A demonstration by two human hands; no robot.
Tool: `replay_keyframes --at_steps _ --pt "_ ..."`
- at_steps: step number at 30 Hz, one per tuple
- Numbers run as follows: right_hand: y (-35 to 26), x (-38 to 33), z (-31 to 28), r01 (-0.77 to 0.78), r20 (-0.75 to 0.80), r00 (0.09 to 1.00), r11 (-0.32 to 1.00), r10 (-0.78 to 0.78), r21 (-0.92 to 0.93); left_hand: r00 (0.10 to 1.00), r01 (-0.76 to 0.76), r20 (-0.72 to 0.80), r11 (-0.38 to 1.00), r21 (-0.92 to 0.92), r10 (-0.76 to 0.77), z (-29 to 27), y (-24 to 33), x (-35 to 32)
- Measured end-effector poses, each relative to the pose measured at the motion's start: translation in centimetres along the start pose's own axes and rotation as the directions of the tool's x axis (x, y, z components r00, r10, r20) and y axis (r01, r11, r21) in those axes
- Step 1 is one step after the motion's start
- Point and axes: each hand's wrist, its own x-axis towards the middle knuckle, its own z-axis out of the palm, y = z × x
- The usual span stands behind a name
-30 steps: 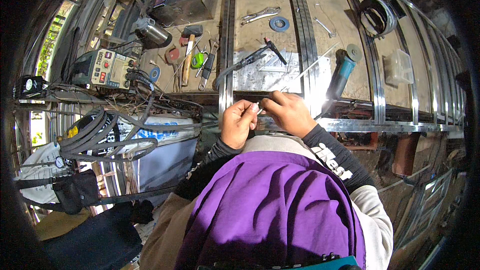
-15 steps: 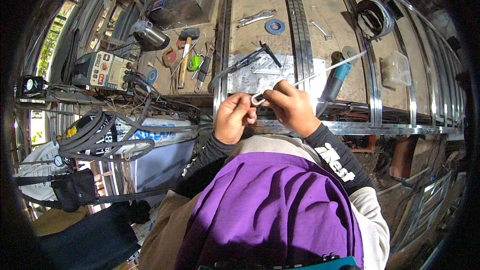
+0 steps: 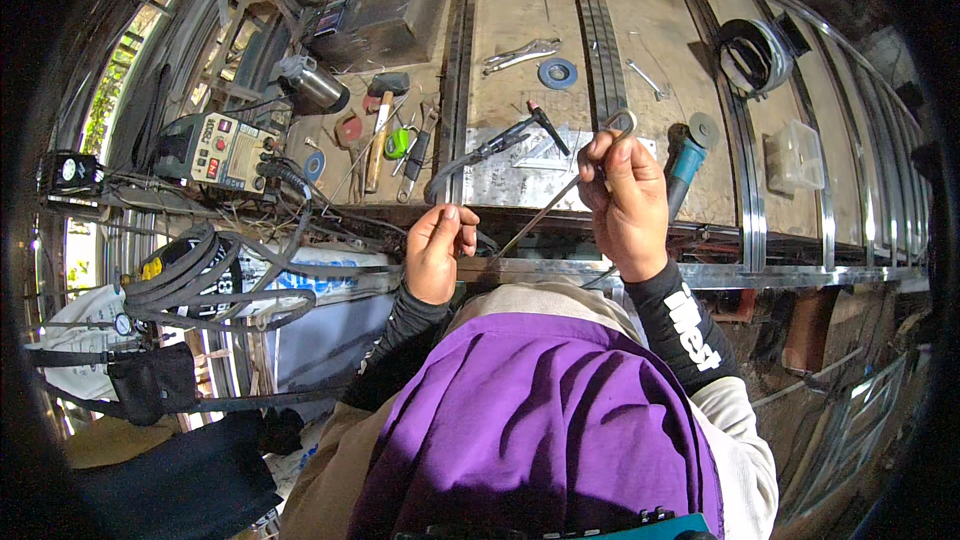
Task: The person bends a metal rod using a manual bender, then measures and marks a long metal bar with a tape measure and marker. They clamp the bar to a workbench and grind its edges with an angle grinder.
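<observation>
My right hand [image 3: 632, 202] is raised over the near part of the bench, its fingers closed round a thin metal rod [image 3: 540, 217]. The rod's bent, hook-like end rises above the fingertips, while its straight length slants down to the left. My left hand [image 3: 436, 258] is apart from the rod, at the bench's near edge. Its thumb rests against curled fingers, and nothing shows between them. Beyond the hands, a torch [image 3: 500, 143] with a black head lies on a marked metal plate [image 3: 490, 182]. An angle grinder [image 3: 686, 168] lies beside my right hand.
Shiny metal rails [image 3: 597, 40] cross the wooden bench [image 3: 650, 25]. Locking pliers [image 3: 522, 55], a blue disc [image 3: 557, 73], a wrench [image 3: 648, 80] and a clear plastic box [image 3: 795, 157] lie there. At left are a hammer [image 3: 378, 145], a welding machine [image 3: 218, 148] and coiled cables [image 3: 190, 280].
My right hand has lifted and moved right with the rod, whose long end now points down-left instead of up-right. My left hand has come off the hooked end and moved slightly left and nearer.
</observation>
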Motion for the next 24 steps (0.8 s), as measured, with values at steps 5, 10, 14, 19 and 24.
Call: replay_keyframes --at_steps 5,10,14,19,24 --pt "-0.8 0.4 2.2 0.449 0.421 0.890 0.504 -0.177 -0.738 1.000 -0.015 0.004 0.997 0.079 0.015 -0.7 0.5 -0.3" --pt "1.0 -0.4 2.5 0.534 0.545 0.836 0.139 0.058 -0.834 0.957 0.011 0.289 0.999 0.038 -0.021 0.3 1.3 -1.0" --pt "2.6 -0.9 1.5 0.582 0.593 0.792 0.111 0.148 -0.805 0.937 0.077 0.280 0.907 0.413 -0.207 1.6 2.4 -0.6" --pt "2.6 -0.2 0.6 0.594 0.614 0.770 0.158 0.176 -0.789 0.963 0.126 0.178 0.920 0.372 -0.204 2.3 2.1 -0.6" --pt "3.3 -1.4 -1.3 0.295 0.403 0.868 0.352 0.289 -0.888 0.998 -0.041 0.066 0.871 0.489 0.009 1.5 1.9 0.7"
